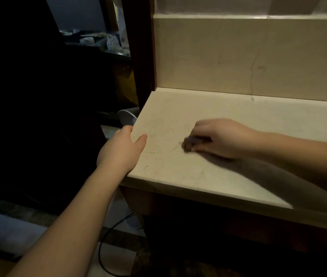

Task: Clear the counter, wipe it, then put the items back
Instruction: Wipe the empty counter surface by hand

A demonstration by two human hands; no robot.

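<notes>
The pale marble counter (238,116) fills the right half of the view, with nothing standing on the part I can see. My right hand (222,136) presses down on it near the middle, fingers closed on a small dark cloth (190,143) that is blurred. My left hand (123,148) rests on the counter's left edge, thumb on top and fingers curled around the side. It holds nothing else.
A marble backsplash (238,54) rises behind the counter. A dark wooden post (140,47) stands at its left end. A white round object (127,117) sits just beyond the left edge, a black cable (106,242) lies on the floor, and a cluttered shelf (98,42) is at the back.
</notes>
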